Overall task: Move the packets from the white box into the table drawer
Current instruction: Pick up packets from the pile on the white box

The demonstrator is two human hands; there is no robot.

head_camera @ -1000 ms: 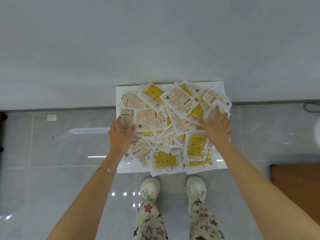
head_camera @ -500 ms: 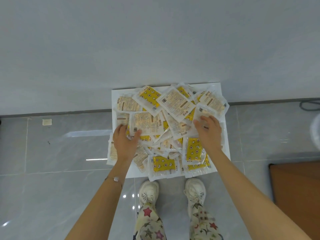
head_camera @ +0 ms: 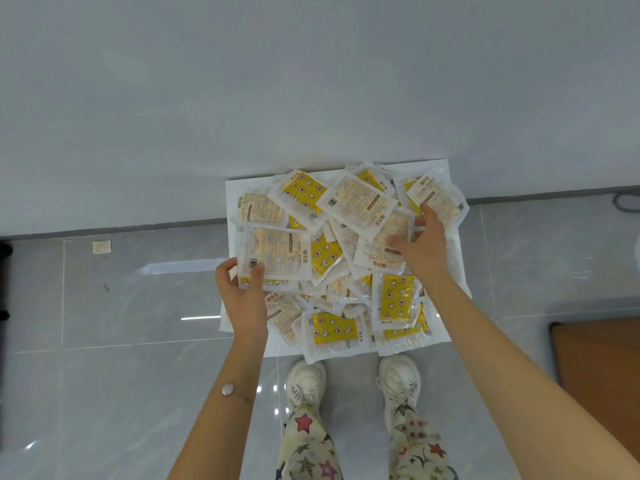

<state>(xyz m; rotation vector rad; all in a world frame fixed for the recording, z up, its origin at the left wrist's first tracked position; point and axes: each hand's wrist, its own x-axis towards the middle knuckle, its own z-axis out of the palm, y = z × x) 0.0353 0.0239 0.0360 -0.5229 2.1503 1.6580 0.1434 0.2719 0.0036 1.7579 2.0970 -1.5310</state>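
Note:
A white box (head_camera: 450, 268) lies on the grey floor against the wall, heaped with several clear packets, some yellow with stars (head_camera: 334, 329), some beige with print. My left hand (head_camera: 242, 296) grips the lower left corner of a beige packet (head_camera: 277, 252) at the heap's left side, thumb on top. My right hand (head_camera: 420, 245) curls its fingers round the edge of another beige packet (head_camera: 388, 237) at the upper right of the heap. No table drawer is in view.
A grey wall (head_camera: 311, 81) rises behind the box. My feet in white shoes (head_camera: 306, 381) stand just before the box's near edge. A brown wooden surface (head_camera: 602, 375) shows at the right edge. A dark cable (head_camera: 623, 202) lies at far right.
Both hands went from lying flat on the heap to gripping packets. The right hand moved up and right; the left packet's corner is lifted.

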